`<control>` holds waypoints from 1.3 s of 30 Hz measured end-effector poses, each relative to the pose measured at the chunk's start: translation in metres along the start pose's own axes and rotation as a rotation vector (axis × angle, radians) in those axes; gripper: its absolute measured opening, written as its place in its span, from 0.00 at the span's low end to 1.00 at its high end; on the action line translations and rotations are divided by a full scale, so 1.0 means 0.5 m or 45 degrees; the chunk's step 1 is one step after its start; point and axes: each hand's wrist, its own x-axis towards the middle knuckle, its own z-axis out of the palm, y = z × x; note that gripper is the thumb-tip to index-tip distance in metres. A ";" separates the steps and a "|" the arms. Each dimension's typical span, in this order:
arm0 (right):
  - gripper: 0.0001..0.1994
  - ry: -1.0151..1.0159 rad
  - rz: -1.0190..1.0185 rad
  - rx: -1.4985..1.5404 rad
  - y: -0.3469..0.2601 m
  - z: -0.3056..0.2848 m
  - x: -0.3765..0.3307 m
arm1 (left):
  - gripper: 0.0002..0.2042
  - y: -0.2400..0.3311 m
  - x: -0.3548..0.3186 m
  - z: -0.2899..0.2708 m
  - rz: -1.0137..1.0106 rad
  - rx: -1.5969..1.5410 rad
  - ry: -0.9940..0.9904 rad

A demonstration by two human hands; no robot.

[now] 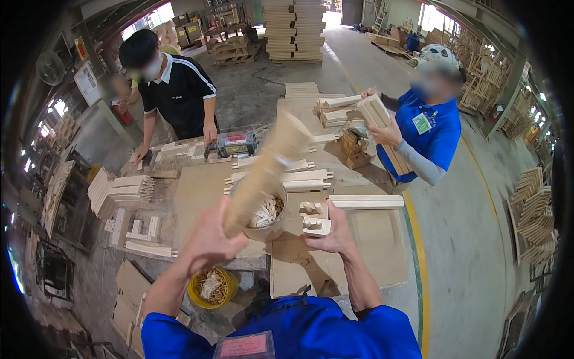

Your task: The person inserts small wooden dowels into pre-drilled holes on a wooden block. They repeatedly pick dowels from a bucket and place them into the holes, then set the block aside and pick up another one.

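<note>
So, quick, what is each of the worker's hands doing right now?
Left hand: closed around a long pale wooden piece, raised over the workbench.
Right hand: gripping a small pale wooden block with two pegs.

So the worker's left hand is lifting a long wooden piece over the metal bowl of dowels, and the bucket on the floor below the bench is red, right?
Not quite: the bucket on the floor is yellow, not red, as the head view shows. The rest holds: the left hand grips a long wooden piece raised over the metal bowl of dowels.
</note>
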 end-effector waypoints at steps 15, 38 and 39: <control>0.24 1.103 -0.002 1.761 0.150 -0.281 -0.184 | 0.51 -0.143 0.072 0.578 0.006 -0.204 -0.211; 0.44 0.635 0.229 -0.320 0.092 0.036 -0.062 | 0.48 0.186 0.197 0.345 0.268 -1.962 0.289; 0.44 0.607 0.270 -0.299 0.113 0.008 -0.059 | 0.48 0.173 0.204 0.344 0.403 -1.650 0.403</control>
